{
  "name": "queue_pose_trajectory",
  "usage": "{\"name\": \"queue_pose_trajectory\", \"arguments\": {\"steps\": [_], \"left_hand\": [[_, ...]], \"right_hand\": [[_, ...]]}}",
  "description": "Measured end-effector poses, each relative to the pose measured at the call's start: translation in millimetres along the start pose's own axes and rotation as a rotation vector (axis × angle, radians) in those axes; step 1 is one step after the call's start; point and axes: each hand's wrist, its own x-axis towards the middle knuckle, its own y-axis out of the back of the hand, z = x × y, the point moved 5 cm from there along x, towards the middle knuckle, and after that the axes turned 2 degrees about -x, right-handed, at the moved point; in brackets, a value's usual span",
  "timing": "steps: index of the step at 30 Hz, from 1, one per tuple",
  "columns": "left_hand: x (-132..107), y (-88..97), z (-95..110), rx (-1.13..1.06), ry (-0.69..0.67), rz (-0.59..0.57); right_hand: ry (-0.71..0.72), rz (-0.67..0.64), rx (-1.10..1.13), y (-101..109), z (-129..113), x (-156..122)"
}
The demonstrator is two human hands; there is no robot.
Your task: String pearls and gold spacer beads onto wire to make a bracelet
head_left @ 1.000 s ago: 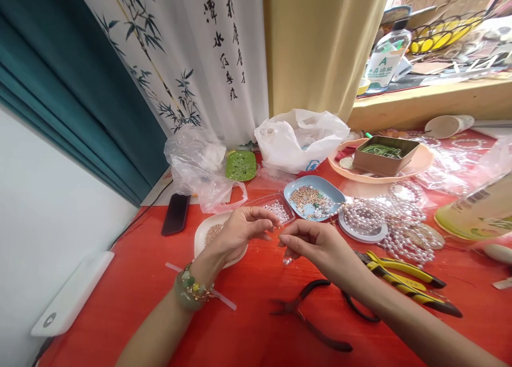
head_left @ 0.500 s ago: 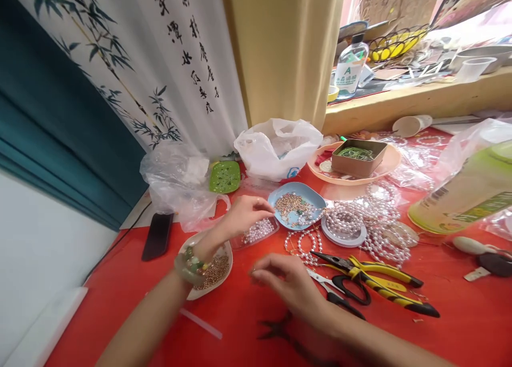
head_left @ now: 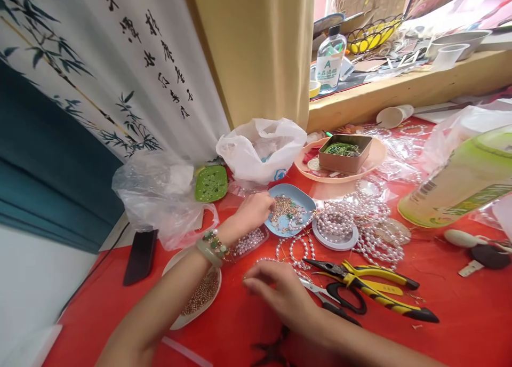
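My left hand (head_left: 255, 211), with a jade bangle and a beaded bracelet (head_left: 216, 245) at the wrist, is at the left rim of the blue plate (head_left: 303, 196). Its fingers are bent together over the gold and pale beads (head_left: 285, 209); the fingertips are partly hidden. My right hand (head_left: 282, 292) hovers above the red table, thumb and forefinger pinched. Something tiny may be between those tips, too small to name. Beneath the left forearm sits a white dish (head_left: 176, 320) of small gold beads (head_left: 202, 295). A clear box of pearl beads (head_left: 248, 242) lies below the left hand.
Beside my right hand lie scissors (head_left: 340, 296) and yellow-black pliers (head_left: 370, 284); dark pliers (head_left: 272, 352) lie beneath it. Pearl strands (head_left: 372, 223) cover the table's right middle. A phone (head_left: 140, 257), plastic bags (head_left: 156, 196) and a large green-yellow bottle (head_left: 460, 175) stand around.
My left hand has moved forward and right, from above the clear bead box to the blue plate. The right hand stays pinched in nearly the same place. The camera view has shifted.
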Motion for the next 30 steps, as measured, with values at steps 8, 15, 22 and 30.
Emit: {"name": "queue_pose_trajectory", "arguments": {"steps": [8, 15, 22, 30], "left_hand": [[6.5, -6.9, 6.1, 0.048, -0.008, -0.012], [8.5, -7.2, 9.7, 0.084, 0.004, -0.038], [9.7, -2.7, 9.6, 0.132, 0.015, -0.073], [8.8, 5.1, 18.5, 0.165, -0.015, -0.097]], "right_hand": [[-0.001, -0.011, -0.015, -0.3, 0.4, 1.3], [0.005, -0.014, -0.007, -1.4, 2.5, 0.7], [-0.004, -0.029, 0.002, -1.8, 1.8, 1.7], [-0.033, -0.043, 0.019, -4.1, 5.9, 0.5]]}}
